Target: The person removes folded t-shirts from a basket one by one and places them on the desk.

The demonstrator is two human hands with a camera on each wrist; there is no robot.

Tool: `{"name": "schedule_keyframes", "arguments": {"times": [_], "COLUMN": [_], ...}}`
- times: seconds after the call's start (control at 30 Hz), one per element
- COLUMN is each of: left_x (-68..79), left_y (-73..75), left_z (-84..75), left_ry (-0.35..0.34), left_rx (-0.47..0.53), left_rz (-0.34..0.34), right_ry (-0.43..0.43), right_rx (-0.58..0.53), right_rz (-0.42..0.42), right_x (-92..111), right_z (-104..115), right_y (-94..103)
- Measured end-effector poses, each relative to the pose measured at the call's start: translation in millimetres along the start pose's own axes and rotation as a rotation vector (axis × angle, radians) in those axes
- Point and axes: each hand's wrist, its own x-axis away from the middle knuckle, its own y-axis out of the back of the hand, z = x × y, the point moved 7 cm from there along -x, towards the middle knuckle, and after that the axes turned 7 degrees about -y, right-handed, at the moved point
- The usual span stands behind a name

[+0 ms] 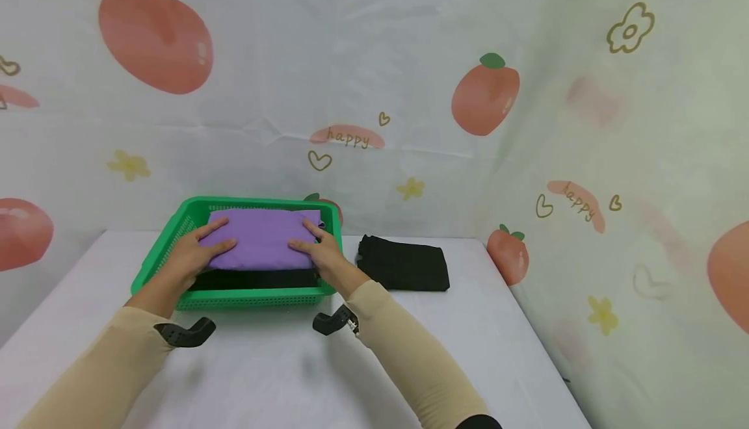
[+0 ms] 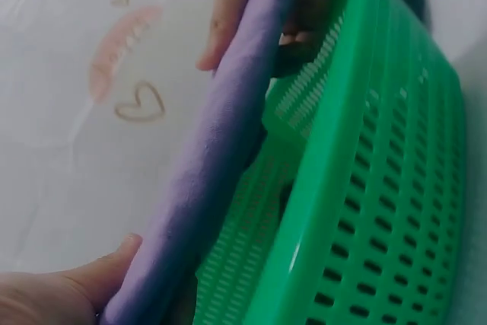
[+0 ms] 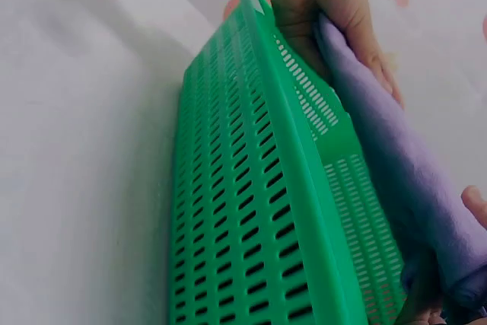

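Note:
A purple folded cloth (image 1: 260, 240) is held level over the green plastic basket (image 1: 257, 298), overlapping its opening in the head view. My left hand (image 1: 196, 257) grips the cloth's left end, thumb on top and the other fingers partly hidden under it. At the opposite end my right hand (image 1: 324, 257) grips it the same way. Both wrist views show the purple cloth (image 2: 202, 154) edge-on, thick and layered, stretched between the two hands above the basket's rim (image 3: 293, 150). Under the cloth, a dark patch (image 1: 254, 279) shows inside the basket.
A black folded cloth (image 1: 404, 263) lies on the white table (image 1: 263, 364), just right of the basket. Behind the table hangs a white curtain (image 1: 380, 45) printed with fruit and hearts. Another curtain side runs along the table's right edge.

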Motion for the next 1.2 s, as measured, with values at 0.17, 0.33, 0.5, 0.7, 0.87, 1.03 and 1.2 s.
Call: {"name": "schedule_keyframes", "arguments": {"times": [0.17,0.33,0.5,0.7,0.87,1.03,1.2], "left_x": [10.9,17.0,23.4,33.1,38.8,45.5,53.4], "left_y": [-9.6,-24.4,-39.5,-55.0,-63.3,-72.2,-82.4], "left_z": [-10.9,-19.5,-24.9,-31.8,-30.3,-30.1,-34.1], "left_ry": [0.004,-0.012,-0.011,-0.012,-0.008,-0.011,-0.033], "left_rx": [0.017,0.017,0.026,0.008,-0.013,-0.097,-0.147], "left_rz": [0.039,0.057,0.075,0.088,0.093,0.082,0.067], "right_ry": [0.013,0.011,0.028,0.049,0.058,0.059,0.074], "right_rx": [0.064,0.103,0.14,0.172,0.199,0.193,0.198], "right_rz": [0.004,-0.02,-0.025,-0.03,-0.031,-0.03,-0.03], "right_x": [15.2,26.5,38.2,50.0,57.6,64.3,70.6], "right_z": [4.1,2.0,-0.1,-1.7,-4.7,-11.3,-18.4], "right_y": [16.1,33.4,47.6,64.7,73.5,81.7,93.2]}}
